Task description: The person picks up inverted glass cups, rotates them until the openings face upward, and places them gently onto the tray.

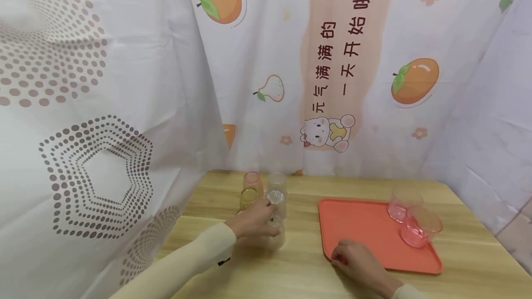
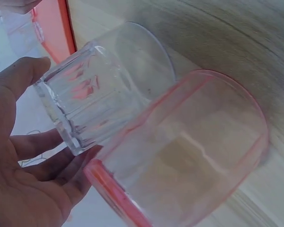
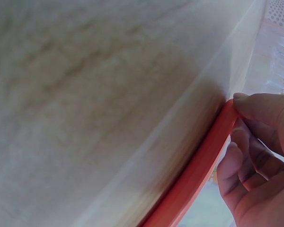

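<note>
My left hand (image 1: 255, 220) reaches over a group of overturned cups, thumb and fingers around the base of the nearest clear cup (image 2: 109, 87). Beside it in the left wrist view stands a pink-tinted cup (image 2: 189, 151), close to the fingertips. Behind the hand are a yellowish cup (image 1: 249, 194), another pink cup (image 1: 252, 182) and more clear cups (image 1: 276, 199). With thumb and fingers, my right hand (image 1: 359, 262) pinches the near left edge of a red tray (image 1: 353, 223). On the tray's right side sit two pink cups (image 1: 420, 230), mouths upward.
The wooden table (image 1: 299, 262) carries the cups on the left and the tray on the right. White patterned curtains (image 1: 266, 50) hang behind it and along both sides.
</note>
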